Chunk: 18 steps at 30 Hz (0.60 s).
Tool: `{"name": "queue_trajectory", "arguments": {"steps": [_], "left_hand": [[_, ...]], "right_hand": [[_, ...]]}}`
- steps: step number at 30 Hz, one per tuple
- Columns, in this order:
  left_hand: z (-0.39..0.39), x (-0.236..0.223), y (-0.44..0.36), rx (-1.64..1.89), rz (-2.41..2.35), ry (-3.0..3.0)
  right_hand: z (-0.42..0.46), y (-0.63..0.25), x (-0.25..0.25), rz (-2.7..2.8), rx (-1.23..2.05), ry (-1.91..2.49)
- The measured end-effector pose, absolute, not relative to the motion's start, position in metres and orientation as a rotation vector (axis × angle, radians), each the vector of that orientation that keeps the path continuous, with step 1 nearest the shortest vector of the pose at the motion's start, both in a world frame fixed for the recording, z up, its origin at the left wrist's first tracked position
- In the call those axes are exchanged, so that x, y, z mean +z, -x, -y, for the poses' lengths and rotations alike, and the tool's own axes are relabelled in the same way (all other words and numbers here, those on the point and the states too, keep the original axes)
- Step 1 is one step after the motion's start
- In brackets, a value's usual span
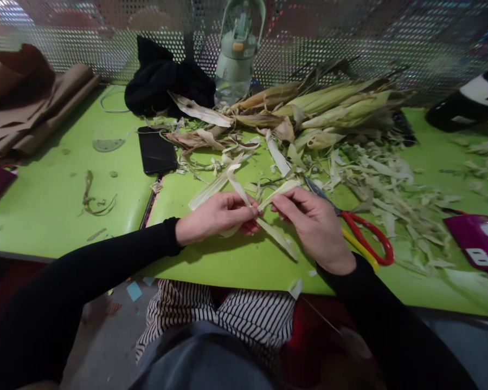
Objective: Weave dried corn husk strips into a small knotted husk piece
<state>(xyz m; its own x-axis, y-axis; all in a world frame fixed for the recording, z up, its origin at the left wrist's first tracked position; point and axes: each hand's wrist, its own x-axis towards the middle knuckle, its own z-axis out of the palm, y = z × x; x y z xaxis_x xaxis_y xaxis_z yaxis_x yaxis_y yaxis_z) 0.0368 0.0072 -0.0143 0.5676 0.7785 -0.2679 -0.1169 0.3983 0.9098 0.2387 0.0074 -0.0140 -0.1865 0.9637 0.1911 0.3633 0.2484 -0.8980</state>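
My left hand and my right hand meet over the green table, both pinched on pale corn husk strips that cross between my fingers. One strip fans up to the left, another runs up to the right, and a third hangs down toward the table's front edge. Red-handled scissors lie just right of my right hand, partly under it.
A heap of whole corn husks lies at the back, with cut scraps scattered to the right. A black phone, black cloth, a green bottle, brown paper and purple packets are around.
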Motion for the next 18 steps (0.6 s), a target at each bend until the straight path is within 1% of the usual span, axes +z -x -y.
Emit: {"name": "queue_trajectory", "arguments": {"steps": [3,6,8,10,15,18], "left_hand": [[-0.006,-0.01,-0.037,0.58,-0.828,-0.989],[-0.003,-0.008,-0.039,0.531,-0.8,-1.011],[-0.002,-0.008,-0.04,0.53,-0.793,-1.048],[0.0,-0.01,-0.041,0.531,-0.803,-1.093],[0.001,-0.021,-0.042,0.494,-0.806,-1.233],[0.0,-0.027,-0.041,0.461,-0.82,-1.307]], "right_hand": [[-0.01,-0.24,-0.012,1.723,0.753,1.239],[-0.01,-0.238,-0.011,1.944,0.524,1.201],[-0.01,-0.236,-0.012,2.086,0.456,1.154],[-0.009,-0.234,-0.013,2.121,0.481,1.127],[-0.009,-0.233,-0.013,2.031,0.716,1.131],[-0.008,-0.232,-0.015,2.005,0.761,1.095]]}}
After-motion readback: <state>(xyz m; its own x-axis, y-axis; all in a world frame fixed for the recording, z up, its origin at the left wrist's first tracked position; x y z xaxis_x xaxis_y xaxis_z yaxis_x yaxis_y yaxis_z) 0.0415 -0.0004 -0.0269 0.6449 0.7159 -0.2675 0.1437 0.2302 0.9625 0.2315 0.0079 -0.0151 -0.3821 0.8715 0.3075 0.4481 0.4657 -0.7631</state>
